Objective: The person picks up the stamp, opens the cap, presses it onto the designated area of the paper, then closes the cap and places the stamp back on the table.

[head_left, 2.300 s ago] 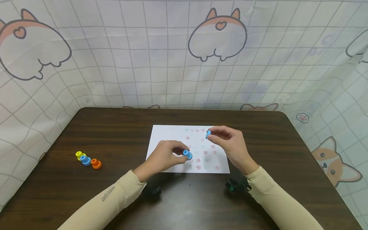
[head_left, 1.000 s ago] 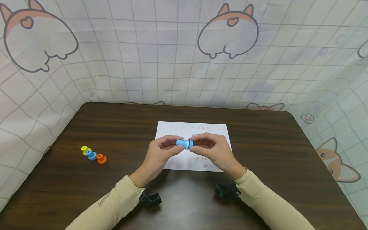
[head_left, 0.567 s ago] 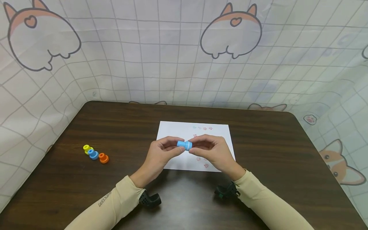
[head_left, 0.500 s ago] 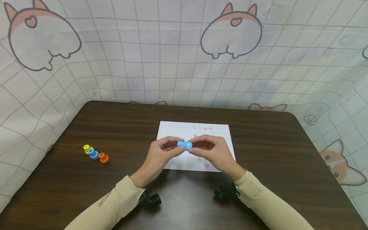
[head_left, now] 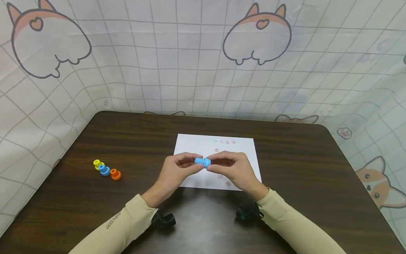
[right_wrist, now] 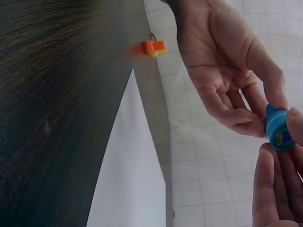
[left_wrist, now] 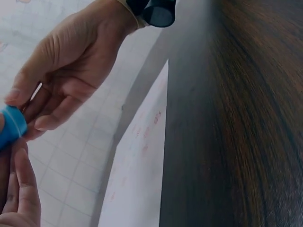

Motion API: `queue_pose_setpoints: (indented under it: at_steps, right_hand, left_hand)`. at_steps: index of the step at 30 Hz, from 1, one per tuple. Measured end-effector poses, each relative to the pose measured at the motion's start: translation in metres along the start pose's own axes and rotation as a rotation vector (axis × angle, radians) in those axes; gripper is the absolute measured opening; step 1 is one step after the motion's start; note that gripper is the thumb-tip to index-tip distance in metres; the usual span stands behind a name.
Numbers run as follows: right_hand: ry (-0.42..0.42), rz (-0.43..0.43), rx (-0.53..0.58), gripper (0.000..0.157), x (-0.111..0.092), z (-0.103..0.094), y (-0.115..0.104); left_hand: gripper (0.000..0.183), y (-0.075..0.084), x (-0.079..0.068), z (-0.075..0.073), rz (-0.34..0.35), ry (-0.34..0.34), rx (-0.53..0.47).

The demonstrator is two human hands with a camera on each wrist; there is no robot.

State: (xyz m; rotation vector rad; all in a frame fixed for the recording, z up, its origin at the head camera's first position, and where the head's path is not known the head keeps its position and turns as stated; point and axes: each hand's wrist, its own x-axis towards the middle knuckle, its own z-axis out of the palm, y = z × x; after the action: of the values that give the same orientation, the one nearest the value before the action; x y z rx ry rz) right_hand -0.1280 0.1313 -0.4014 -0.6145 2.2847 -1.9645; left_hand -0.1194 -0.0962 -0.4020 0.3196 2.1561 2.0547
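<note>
A light blue toy stamp (head_left: 202, 162) is held sideways above the paper, its cap end to the right. My left hand (head_left: 175, 173) pinches the narrow handle between thumb and fingers. Thumb and fingertips of my right hand (head_left: 237, 171) grip the wider cap end, which sits against the body. The right wrist view shows a coloured picture on the end of the stamp (right_wrist: 279, 128). Beneath both hands lies a white sheet of paper (head_left: 190, 141) with small red and greenish prints, partly covered by the hands.
On the table's left side, a yellow stamp (head_left: 98, 164), a blue stamp (head_left: 104, 170) and an orange stamp (head_left: 115, 174) stand close together. The dark wooden table (head_left: 142, 137) has a patterned curtain (head_left: 158, 70) behind it.
The hands came together from apart, each with a blue piece. The cap's dark gap to the stamp body has closed. Lately the hands barely move; the view shifts slightly.
</note>
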Motion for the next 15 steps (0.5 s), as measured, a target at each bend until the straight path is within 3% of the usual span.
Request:
queue_pose_setpoints:
  at_steps: [15]
  right_hand:
    - [-0.037,0.023,-0.053,0.026,0.007,0.006,0.006]
  left_hand:
    - [0.032,-0.001,0.002,-0.012,-0.024,-0.004,0.106]
